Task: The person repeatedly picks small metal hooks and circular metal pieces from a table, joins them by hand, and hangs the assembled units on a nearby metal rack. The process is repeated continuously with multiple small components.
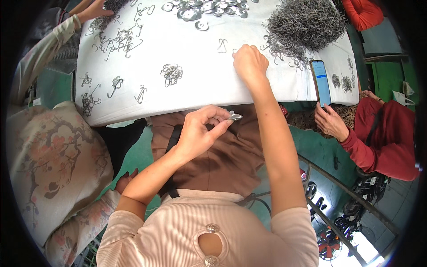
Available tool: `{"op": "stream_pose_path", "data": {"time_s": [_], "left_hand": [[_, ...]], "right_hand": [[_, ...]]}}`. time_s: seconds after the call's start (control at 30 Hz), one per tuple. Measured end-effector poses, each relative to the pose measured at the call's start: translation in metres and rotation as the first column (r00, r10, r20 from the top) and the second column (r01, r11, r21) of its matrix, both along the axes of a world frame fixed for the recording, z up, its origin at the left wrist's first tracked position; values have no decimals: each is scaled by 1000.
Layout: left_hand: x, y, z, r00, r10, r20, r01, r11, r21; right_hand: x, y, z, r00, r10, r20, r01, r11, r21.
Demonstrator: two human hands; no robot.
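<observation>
My left hand [200, 132] is over my lap, just off the table's near edge. Its thumb and fingers pinch a small shiny domed metal disc [235, 116]. Further forward, my right hand [251, 63] rests low over the white tabletop with its fingers curled in. It is closed on a wire hook, of which only a short bent end [234, 50] shows beside the knuckles; the fingertips are hidden. Just left of it lies a loose wire hook [222, 45]. A small tangled cluster of wire hooks [171, 74] sits on the cloth in front of my left hand.
Several metal discs [192, 14] are heaped at the table's far side. A large pile of wire hooks [307, 24] stands at the far right. On the right, a co-worker's hand [331, 121] touches a phone [321, 82]. Another person's hand [95, 10] reaches into hooks at far left.
</observation>
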State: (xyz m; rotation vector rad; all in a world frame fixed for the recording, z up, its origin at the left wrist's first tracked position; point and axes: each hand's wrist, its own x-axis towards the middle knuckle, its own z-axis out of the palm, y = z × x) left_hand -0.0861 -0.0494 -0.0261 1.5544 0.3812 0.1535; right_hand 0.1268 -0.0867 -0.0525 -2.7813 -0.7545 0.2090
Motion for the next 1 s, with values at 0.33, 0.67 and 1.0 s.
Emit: {"op": "stream_pose_path", "data": {"time_s": [0.33, 0.67, 1.0], "left_hand": [[-1, 1, -9, 998, 45, 42, -46, 999, 17], [7, 2, 0, 1000, 17, 26, -18, 998, 65], [66, 49, -13, 982, 37, 185, -139, 805, 577]], "right_hand": [[-54, -76, 34, 599, 267, -755, 549, 550, 630], [-119, -114, 44, 692, 182, -699, 526, 537, 660], [-141, -109, 38, 992, 20, -128, 96, 547, 831]]}}
